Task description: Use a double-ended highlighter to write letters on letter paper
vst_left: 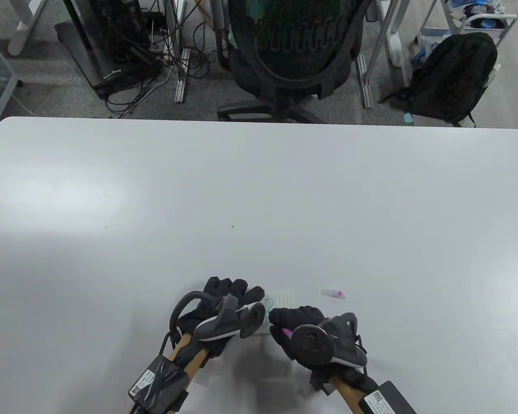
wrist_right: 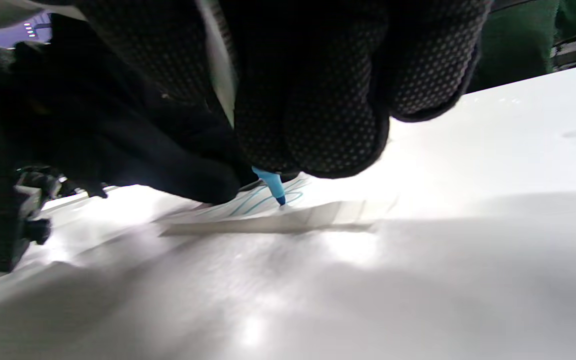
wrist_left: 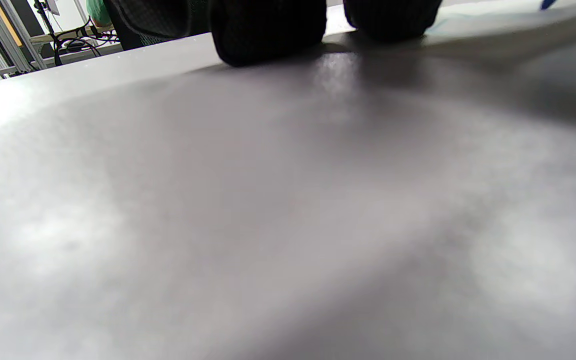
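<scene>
The right hand (vst_left: 304, 330) pinches the double-ended highlighter (wrist_right: 273, 186), blue tip on the letter paper (vst_left: 282, 298); the left hand (vst_left: 224, 302), beside it, presses flat with spread fingers.

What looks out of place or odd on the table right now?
Only the small clear highlighter cap with a pink end lies loose on the white table, right of the small lined letter paper. Nothing spilled or damaged.

Office chair (vst_left: 287, 51) behind white table (vst_left: 259, 194)

Bright overhead light glares off the table (vst_left: 112, 185); both wrist views are blurry up close.
</scene>
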Demonstrator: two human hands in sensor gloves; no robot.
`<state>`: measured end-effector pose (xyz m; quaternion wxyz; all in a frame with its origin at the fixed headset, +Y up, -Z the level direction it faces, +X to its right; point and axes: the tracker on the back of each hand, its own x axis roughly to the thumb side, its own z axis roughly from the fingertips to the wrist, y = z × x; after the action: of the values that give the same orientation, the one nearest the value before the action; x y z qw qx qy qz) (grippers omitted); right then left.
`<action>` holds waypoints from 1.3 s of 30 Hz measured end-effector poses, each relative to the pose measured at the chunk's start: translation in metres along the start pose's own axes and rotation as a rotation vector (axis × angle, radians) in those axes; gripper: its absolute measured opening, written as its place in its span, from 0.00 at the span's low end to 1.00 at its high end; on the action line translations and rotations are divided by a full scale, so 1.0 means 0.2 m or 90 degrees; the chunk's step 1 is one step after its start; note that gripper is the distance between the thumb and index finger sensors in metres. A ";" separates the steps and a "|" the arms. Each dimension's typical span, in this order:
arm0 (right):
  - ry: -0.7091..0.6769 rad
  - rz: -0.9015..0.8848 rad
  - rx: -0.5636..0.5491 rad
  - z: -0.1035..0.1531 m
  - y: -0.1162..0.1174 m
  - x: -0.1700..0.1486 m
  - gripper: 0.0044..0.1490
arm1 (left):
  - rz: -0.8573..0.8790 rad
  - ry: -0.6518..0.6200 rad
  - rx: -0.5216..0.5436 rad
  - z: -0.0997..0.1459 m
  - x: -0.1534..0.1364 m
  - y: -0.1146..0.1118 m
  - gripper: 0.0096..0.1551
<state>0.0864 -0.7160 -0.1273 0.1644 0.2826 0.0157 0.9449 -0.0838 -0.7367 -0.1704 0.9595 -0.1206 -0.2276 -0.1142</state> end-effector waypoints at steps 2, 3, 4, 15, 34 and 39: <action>-0.009 -0.007 0.006 0.00 0.01 0.02 0.28 | -0.001 0.000 0.000 0.00 0.00 0.00 0.29; -0.012 -0.013 0.010 0.00 0.01 0.02 0.28 | -0.001 0.000 0.001 0.00 0.00 0.00 0.29; -0.014 -0.026 0.020 0.00 0.01 0.03 0.27 | -0.004 0.000 0.002 0.00 0.00 0.00 0.29; 0.091 0.009 -0.042 -0.02 -0.03 -0.13 0.28 | -0.028 -0.003 0.016 0.00 0.02 0.01 0.28; 0.108 0.020 -0.047 -0.04 -0.02 -0.15 0.28 | -0.036 -0.028 -0.025 -0.01 0.04 -0.01 0.31; 0.108 0.022 -0.053 -0.04 -0.02 -0.15 0.28 | -0.037 -0.028 -0.025 -0.01 0.04 -0.01 0.31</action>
<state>0.1064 -0.7211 -0.1511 0.1580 0.1949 -0.0148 0.9679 -0.0766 -0.7403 -0.1687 0.9480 -0.1350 -0.2499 -0.1434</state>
